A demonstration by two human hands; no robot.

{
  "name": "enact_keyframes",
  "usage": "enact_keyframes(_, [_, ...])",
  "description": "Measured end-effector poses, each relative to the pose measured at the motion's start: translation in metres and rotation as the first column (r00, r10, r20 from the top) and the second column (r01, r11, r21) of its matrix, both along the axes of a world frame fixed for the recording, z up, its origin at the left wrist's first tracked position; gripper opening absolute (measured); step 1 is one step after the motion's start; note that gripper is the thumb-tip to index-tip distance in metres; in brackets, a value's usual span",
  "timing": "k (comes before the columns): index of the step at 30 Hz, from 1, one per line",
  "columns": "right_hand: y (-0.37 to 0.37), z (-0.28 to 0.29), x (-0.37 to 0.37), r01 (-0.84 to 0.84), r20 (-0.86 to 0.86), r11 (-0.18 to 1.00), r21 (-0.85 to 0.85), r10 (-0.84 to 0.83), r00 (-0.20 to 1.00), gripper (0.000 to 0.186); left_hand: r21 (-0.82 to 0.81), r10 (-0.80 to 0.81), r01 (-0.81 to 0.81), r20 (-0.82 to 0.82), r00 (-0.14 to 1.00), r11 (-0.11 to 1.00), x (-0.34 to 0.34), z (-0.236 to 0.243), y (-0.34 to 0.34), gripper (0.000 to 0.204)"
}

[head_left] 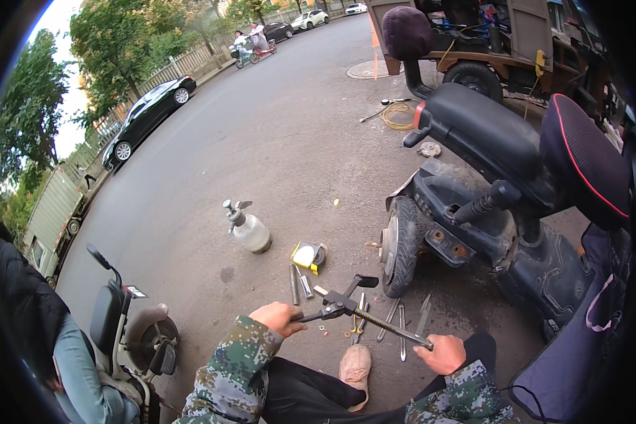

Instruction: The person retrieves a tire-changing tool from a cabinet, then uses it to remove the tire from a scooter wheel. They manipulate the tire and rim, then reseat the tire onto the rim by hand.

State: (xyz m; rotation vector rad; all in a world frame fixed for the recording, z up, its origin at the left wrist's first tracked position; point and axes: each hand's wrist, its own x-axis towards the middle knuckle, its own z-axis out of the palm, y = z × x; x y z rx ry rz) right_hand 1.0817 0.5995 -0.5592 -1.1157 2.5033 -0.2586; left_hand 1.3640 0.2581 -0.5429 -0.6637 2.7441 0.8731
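In front of me I hold a black metal clamp tool with a long threaded rod (385, 326) and a hooked jaw. My left hand (278, 318) is closed around its short handle. My right hand (444, 354) grips the far end of the rod. Under the tool, a pair of yellow-handled pliers (358, 326) and several tire levers (403, 336) lie on the asphalt. Just beyond is the rear wheel (401, 247) of a black electric scooter (484, 141), which leans to one side. My shoe (355, 367) is planted below the tool.
A pump spray bottle (250, 232) stands left of a yellow box (308, 256) and a metal tube (294, 284). A person in jeans (85, 367) sits by a light scooter (113, 328) at left. An open-sided cargo tricycle (473, 60) and a yellow hose (398, 116) are beyond.
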Motion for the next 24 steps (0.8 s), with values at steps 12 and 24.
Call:
enact_keyframes(12, [-0.058,0.033,0.036,-0.398,-0.049,0.795,-0.457,0.425,0.904,0.053,0.781,0.937,-0.622,0.171,0.306,0.061,0.169,-0.115,0.136,0.022])
enact_keyframes(24, [-0.024,-0.001,-0.032,-0.134,0.164,0.981,-0.143,0.157,0.974,0.040,0.690,0.723,-0.293,0.486,-0.490,-0.662,0.091,-0.303,0.090,0.022])
